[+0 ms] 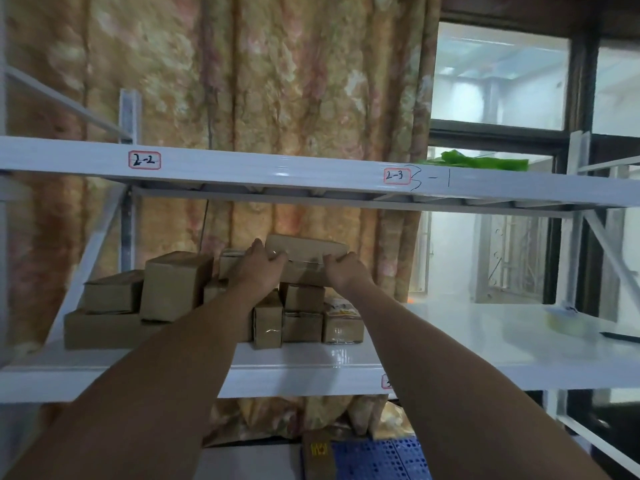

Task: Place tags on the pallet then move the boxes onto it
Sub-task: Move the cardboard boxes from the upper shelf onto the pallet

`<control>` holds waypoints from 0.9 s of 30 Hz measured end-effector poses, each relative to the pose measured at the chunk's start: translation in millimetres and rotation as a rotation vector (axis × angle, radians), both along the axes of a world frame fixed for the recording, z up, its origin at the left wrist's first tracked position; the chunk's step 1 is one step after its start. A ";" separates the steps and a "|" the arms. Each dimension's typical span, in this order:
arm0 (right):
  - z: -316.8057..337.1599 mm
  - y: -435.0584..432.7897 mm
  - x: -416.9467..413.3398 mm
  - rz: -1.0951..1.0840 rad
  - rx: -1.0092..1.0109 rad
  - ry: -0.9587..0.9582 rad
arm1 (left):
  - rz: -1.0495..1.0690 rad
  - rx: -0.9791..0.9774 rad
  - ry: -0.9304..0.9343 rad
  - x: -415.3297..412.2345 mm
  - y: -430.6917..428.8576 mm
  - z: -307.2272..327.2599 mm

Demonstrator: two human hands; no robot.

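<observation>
Left hand (261, 268) and right hand (343, 271) grasp opposite ends of the top cardboard box (304, 259) on the shelf (450, 341) stack; apparently light, rigid, best held at the ends

A small storeroom: white metal shelving (277, 174) carries handwritten bay labels, "2-2" (144, 160) and "2-3" (397, 176). Plain cardboard boxes (175, 285) are stacked on the left of a shelf, and a blue plastic pallet (381, 459) lies on the near floor.

2 bare forearms (166, 375), left hand (261, 268), right hand (346, 273)
</observation>
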State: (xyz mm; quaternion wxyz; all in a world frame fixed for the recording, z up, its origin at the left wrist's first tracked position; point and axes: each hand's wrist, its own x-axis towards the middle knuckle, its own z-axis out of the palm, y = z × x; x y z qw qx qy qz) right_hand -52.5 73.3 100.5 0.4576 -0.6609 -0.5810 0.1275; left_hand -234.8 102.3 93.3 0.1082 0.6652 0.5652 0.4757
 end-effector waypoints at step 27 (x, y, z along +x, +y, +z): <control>-15.8 -78.2 42.2 -0.127 0.331 0.463 | -0.185 0.186 -0.572 54.8 -51.8 -18.0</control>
